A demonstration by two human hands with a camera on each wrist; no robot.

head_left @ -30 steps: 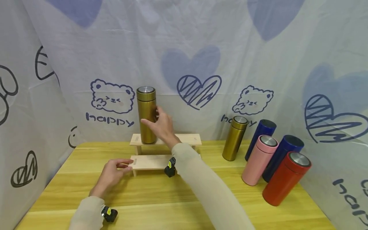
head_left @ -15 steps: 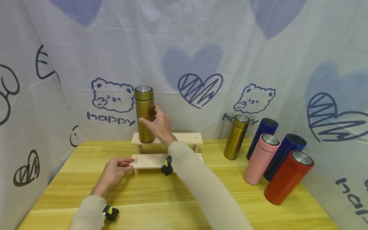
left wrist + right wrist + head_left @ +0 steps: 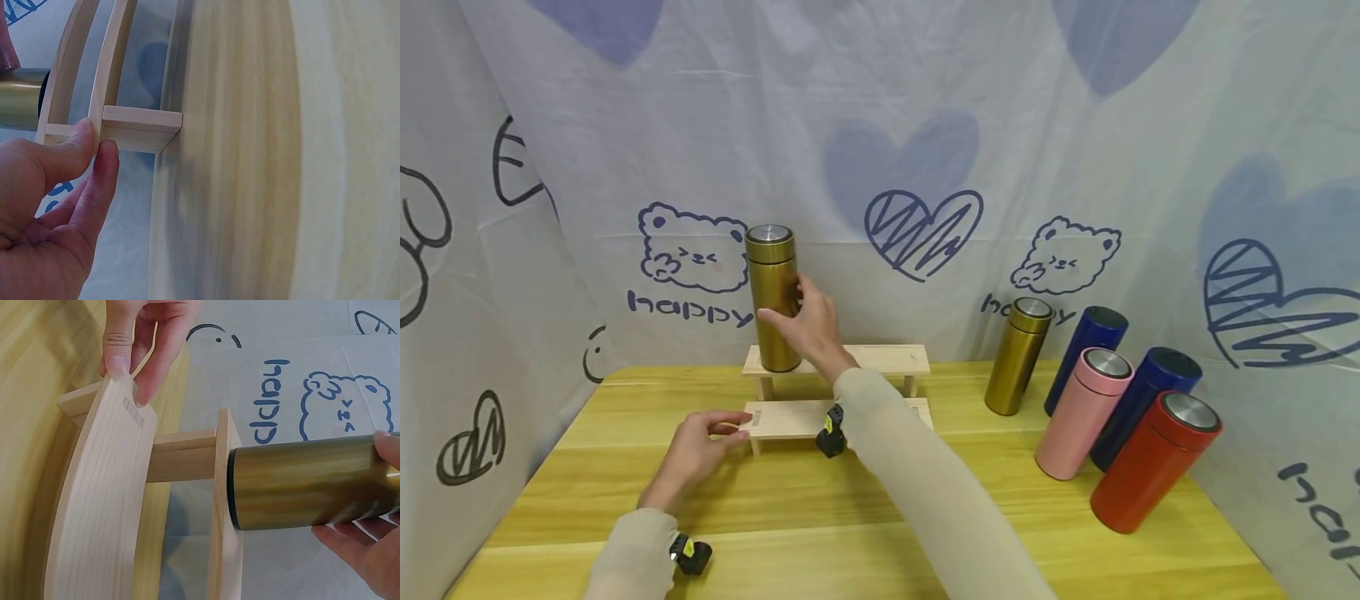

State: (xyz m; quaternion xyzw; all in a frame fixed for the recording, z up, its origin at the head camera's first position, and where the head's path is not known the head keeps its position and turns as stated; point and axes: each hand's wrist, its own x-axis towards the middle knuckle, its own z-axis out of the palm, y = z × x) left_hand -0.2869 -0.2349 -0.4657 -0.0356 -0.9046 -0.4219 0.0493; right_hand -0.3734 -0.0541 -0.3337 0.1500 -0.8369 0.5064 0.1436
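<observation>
Her left hand (image 3: 694, 451) pinches the lower step's corner of the wooden riser (image 3: 880, 359), seemingly steadying it, while the right hand (image 3: 808, 327) wraps the upright gold flask (image 3: 772, 297) resting on the top step's left end.

left hand (image 3: 50, 212) pinches wooden shelf (image 3: 140, 128) end.

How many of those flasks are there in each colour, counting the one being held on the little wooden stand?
Gold: 2, one gripped by the right hand on the stand's upper step, one on the table
Dark blue: 2
Pink: 1
Red: 1
Total: 6 flasks
</observation>
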